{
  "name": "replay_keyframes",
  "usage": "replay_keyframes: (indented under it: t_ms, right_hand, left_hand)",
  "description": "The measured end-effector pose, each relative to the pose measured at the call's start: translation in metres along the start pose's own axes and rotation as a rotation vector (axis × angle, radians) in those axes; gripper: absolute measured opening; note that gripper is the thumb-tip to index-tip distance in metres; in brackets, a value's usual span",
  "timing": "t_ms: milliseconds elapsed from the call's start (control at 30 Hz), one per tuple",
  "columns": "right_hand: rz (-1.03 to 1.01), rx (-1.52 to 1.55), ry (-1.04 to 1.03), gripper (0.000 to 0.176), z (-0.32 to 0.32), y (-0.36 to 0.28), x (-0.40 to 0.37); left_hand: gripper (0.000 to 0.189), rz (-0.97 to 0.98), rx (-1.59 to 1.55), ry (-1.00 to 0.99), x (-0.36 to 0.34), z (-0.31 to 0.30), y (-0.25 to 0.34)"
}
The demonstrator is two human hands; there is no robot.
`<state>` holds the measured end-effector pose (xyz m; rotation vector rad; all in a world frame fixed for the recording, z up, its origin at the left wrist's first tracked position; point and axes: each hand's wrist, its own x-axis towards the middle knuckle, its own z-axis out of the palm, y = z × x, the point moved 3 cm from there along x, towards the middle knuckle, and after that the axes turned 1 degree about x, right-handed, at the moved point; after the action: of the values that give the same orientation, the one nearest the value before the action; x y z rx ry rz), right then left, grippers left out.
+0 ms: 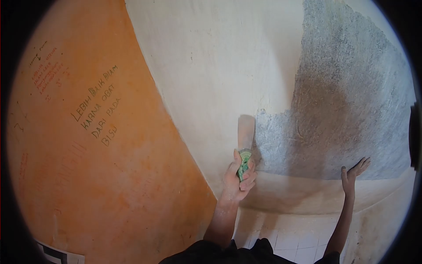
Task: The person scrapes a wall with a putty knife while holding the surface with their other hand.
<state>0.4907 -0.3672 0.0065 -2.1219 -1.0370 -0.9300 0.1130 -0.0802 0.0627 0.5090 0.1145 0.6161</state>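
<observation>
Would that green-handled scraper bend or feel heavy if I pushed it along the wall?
The scraper is probably fairly stiff with slight give, as its blade looks flat and thin. It's likely light: the left hand holds it alone, wrapped around a short handle.

Over on the left, an orange wall (127, 193), dark-green lettering (97, 107) slanting uphill across it, red scrawl (48, 72) further up; down below, pale tiles (285, 242) in a grid, and bottom-left, a black-and-white piece (61, 254), cut off
</observation>
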Motion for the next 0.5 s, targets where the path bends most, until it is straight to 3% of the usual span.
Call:
replay_keyframes:
  t_ms: [33,100,200,500]
  right_hand:
    - [0.001,-0.003,-0.008,0.101,0.000,-0.003,-0.002]
    - [-0.029,-0.008,0.039,0.119,-0.002,-0.008,0.003]
    - [0.010,0.001,0.023,0.125,-0.001,-0.006,0.001]
    - [-0.005,-0.007,0.030,0.123,0.000,-0.004,0.002]
  left_hand:
    - [0.054,-0.031,-0.020,-0.033,-0.001,0.004,0.005]
    - [0.054,-0.065,-0.046,-0.067,0.000,0.006,0.003]
    - [0.055,0.001,0.020,0.049,-0.001,0.003,-0.001]
    - [0.054,0.008,0.037,0.011,0.005,0.014,0.004]
